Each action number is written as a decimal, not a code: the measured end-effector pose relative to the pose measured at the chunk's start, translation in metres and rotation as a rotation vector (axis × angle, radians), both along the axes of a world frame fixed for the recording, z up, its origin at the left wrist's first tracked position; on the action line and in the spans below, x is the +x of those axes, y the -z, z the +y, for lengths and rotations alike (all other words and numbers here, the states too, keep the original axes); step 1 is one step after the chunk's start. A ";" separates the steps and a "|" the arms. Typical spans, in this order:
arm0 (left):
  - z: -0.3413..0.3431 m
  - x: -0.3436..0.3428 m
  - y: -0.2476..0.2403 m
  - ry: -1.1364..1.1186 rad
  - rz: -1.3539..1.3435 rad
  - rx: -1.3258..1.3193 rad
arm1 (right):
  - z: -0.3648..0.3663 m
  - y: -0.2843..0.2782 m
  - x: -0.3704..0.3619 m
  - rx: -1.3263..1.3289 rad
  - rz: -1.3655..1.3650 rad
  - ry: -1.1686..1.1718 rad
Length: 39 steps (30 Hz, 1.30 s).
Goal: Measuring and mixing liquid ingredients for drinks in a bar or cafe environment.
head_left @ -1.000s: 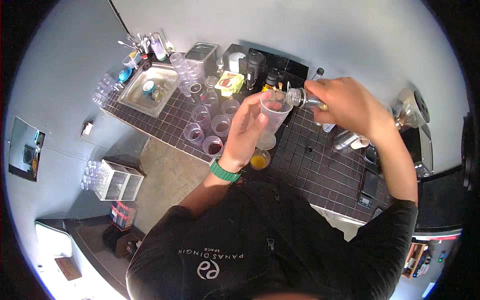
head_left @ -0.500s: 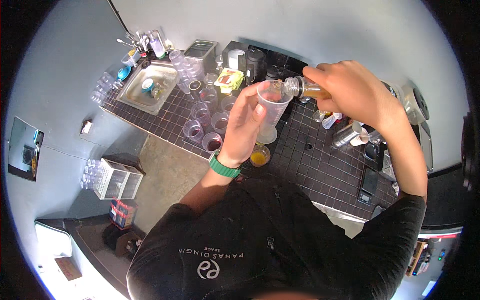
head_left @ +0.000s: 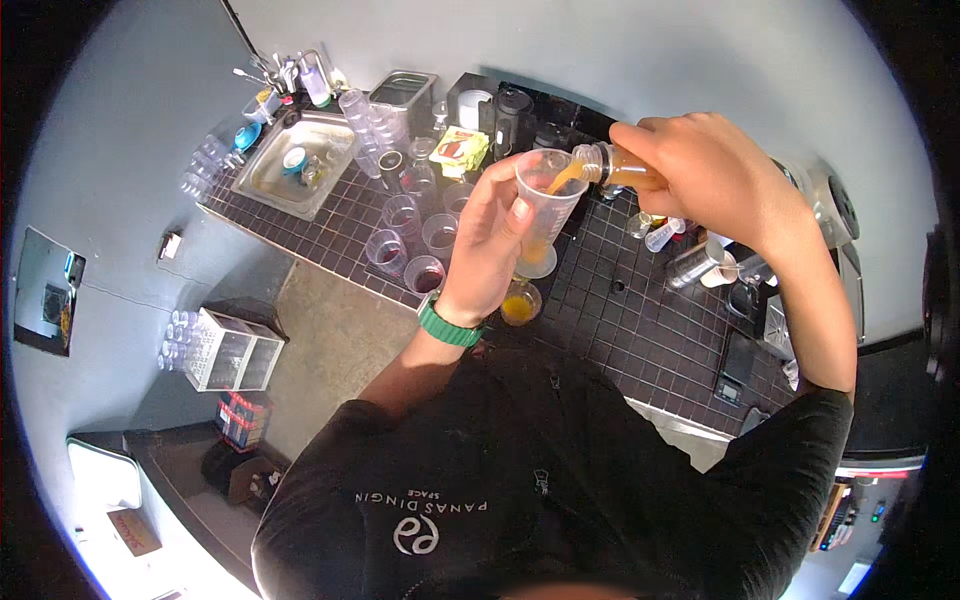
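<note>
My left hand (head_left: 488,243) is closed around a clear measuring cup (head_left: 553,212) with marks on its side and a wide foot. In my right hand (head_left: 706,178) a clear bottle (head_left: 632,168) of orange liquid is tipped sideways, its neck at the cup's rim. A stream of the liquid runs from the bottle into the cup, where some has gathered low down. Just below the measuring cup stands a plastic cup (head_left: 518,304) with yellow-orange liquid. Left of my left hand are several clear plastic cups (head_left: 440,234), some with dark red liquid at the bottom (head_left: 425,274).
The counter (head_left: 640,330) is black tile. At its far left is a steel sink (head_left: 262,190), with stacked cups (head_left: 360,130) beside it. A yellow packet (head_left: 462,150) lies behind the cups. Metal cups (head_left: 695,270) and a small scale (head_left: 733,380) stand at the right.
The bottle's liquid now flows into the measuring cup, and orange liquid shows in the bottom of it. Both hands have stayed nearly in place.
</note>
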<state>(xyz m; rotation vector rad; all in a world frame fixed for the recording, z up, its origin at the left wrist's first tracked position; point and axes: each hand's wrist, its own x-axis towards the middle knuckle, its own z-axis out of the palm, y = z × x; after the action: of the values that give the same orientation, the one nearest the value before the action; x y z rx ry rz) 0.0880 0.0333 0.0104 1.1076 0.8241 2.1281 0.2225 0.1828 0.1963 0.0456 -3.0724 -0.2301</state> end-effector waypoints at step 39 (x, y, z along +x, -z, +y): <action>0.041 -0.114 0.159 0.182 0.885 -0.617 | 0.046 0.317 0.225 -0.998 0.835 0.912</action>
<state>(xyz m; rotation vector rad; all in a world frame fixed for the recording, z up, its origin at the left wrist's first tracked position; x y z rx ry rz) -0.0258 0.0745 -0.1485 1.6660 1.5516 1.0320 0.4478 0.2286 -0.1208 -1.1267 -1.8628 0.9656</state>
